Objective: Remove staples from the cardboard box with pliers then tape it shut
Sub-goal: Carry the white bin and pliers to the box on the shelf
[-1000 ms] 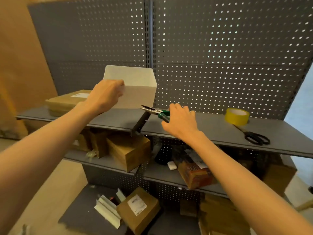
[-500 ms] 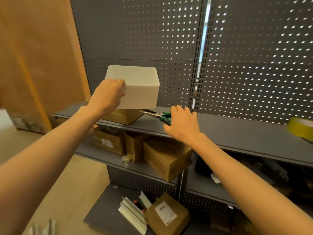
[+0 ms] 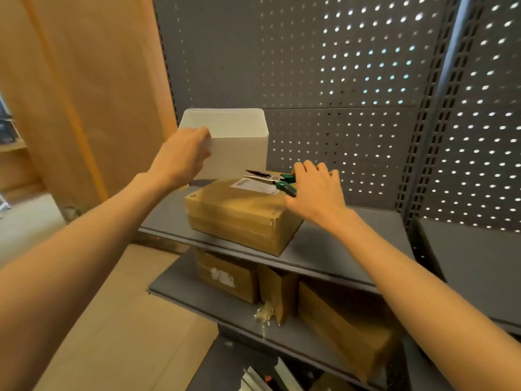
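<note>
From my remote seat, I see the cardboard box [image 3: 239,218] sitting closed on the upper shelf [image 3: 324,249] in the centre of the frame, a white label on its top toward the far edge. My left hand [image 3: 180,156] is curled over the near rim of a white plastic bin [image 3: 236,142] and holds it just behind and above the box, in the upper middle of the frame; I cannot tell whether the bin is resting on the shelf or raised off it. My right hand [image 3: 313,190] grips the green handles of the pliers [image 3: 270,180], fingers wrapped round them, with the metal nose pointing left over the box's label. The jaws look slightly parted and hold nothing. As I judge it, the task is at its very start: tool and bin are being brought to the box, no staple is visibly pulled, and I cannot make out the staples themselves at this size. No tape is on the box, and no tape roll shows in this view. More cardboard boxes sit on the lower shelf [image 3: 197,300] beneath.
</note>
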